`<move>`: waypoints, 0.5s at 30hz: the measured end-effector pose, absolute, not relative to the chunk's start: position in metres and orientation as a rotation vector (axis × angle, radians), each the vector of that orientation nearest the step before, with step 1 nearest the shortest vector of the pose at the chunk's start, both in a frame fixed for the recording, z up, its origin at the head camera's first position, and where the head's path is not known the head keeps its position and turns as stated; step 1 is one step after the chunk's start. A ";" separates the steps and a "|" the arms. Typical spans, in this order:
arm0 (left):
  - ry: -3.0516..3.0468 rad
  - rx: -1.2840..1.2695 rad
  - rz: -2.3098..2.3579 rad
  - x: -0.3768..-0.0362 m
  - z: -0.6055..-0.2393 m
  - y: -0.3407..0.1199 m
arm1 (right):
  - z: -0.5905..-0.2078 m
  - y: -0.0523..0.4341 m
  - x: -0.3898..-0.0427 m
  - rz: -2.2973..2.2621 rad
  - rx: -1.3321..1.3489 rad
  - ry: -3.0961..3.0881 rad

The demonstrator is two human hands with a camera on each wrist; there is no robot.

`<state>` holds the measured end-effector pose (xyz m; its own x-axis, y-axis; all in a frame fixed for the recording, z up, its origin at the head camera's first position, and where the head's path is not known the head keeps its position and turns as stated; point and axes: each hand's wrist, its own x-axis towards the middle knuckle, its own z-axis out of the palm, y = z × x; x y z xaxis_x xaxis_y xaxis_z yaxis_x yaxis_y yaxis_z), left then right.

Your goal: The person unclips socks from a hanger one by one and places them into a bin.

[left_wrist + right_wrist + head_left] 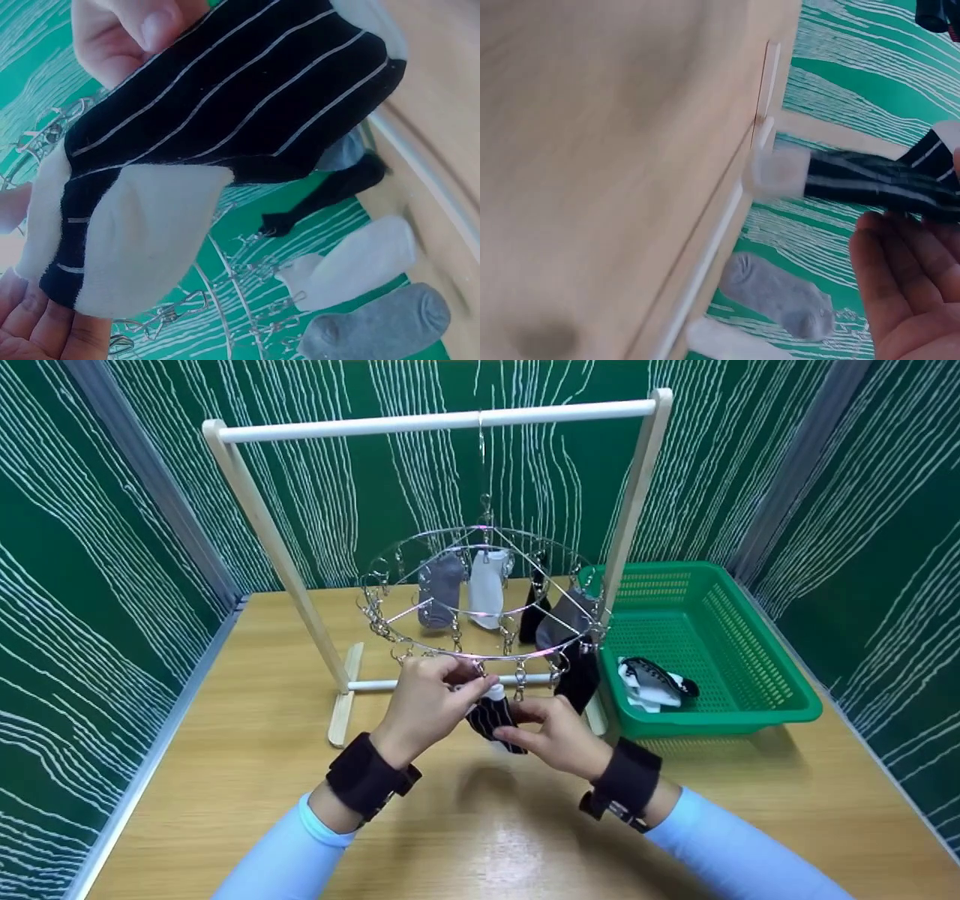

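A black sock with thin white stripes and white cuff, heel and toe (pixel 491 718) hangs below the front rim of a round metal clip hanger (pixel 480 611). My left hand (pixel 431 697) pinches its white cuff between thumb and fingers, right beside a clip at the rim. From the other side, my right hand (pixel 559 739) holds the sock's body with thumb and fingers. In the left wrist view, the striped sock (pixel 217 97) spreads across between both hands. Fingers of the right hand (pixel 915 292) lie along the sock in the right wrist view.
A wooden stand (pixel 435 424) bears the hanger. Clipped round it are a grey sock (pixel 441 589), a white sock (pixel 487 589) and several darker socks at the right. A green basket (pixel 780 675) to the right contains a black, grey and white bundle (pixel 652 684).
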<state>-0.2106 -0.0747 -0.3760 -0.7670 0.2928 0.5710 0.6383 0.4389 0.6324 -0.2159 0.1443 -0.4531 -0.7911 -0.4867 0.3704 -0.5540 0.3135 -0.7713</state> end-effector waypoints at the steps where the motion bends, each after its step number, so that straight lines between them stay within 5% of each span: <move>1: -2.314 -0.791 -1.266 -0.210 -0.377 -0.075 | -0.455 0.143 -0.216 1.559 0.969 -2.492; 15: -2.313 -0.784 -1.291 -0.209 -0.375 -0.076 | -0.459 0.141 -0.217 1.726 0.861 -2.463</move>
<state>-0.2089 -0.0758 -0.3747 -0.7738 0.2852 0.5656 0.6311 0.4235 0.6499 -0.2166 0.1406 -0.4590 -0.8485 -0.4259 0.3141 -0.4406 0.2398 -0.8651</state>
